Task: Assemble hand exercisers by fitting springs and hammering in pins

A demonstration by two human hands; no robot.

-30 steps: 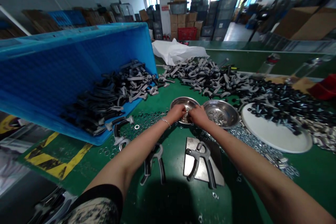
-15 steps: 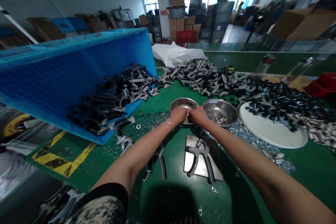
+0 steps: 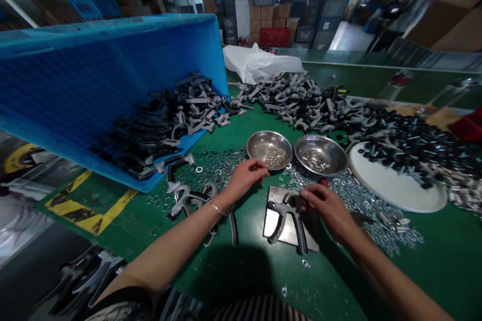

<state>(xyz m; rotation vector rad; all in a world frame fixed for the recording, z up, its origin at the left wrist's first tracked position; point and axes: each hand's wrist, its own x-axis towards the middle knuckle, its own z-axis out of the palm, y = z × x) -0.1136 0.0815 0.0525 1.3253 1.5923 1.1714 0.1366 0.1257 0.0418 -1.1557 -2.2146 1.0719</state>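
A hand grip strengthener (image 3: 289, 218) with grey and black handles and a spring lies on a bright metal plate (image 3: 271, 228). My right hand (image 3: 327, 206) is beside its upper right end, thumb and fingers pinched together; what they hold, if anything, is too small to make out. My left hand (image 3: 245, 178) hovers just in front of a steel bowl (image 3: 259, 144) of small metal parts, its fingertips closed together with their contents hidden. A second steel bowl (image 3: 330, 146) holds small pins. More grip strengtheners (image 3: 184, 195) lie left of my left hand.
A tipped blue crate (image 3: 181, 45) full of grip handles stands at left. Loose handles (image 3: 297, 95) are piled behind the bowls. At right are a white tray (image 3: 399, 195), black-headed screws (image 3: 410, 135) and scattered nuts (image 3: 357, 200). Washers (image 3: 211, 160) lie left of the bowls.
Both hands have come out of the left bowl toward me. My right hand has moved to the grip strengthener on the plate; my left hand has drawn back to the bowl's front. The view has tilted down.
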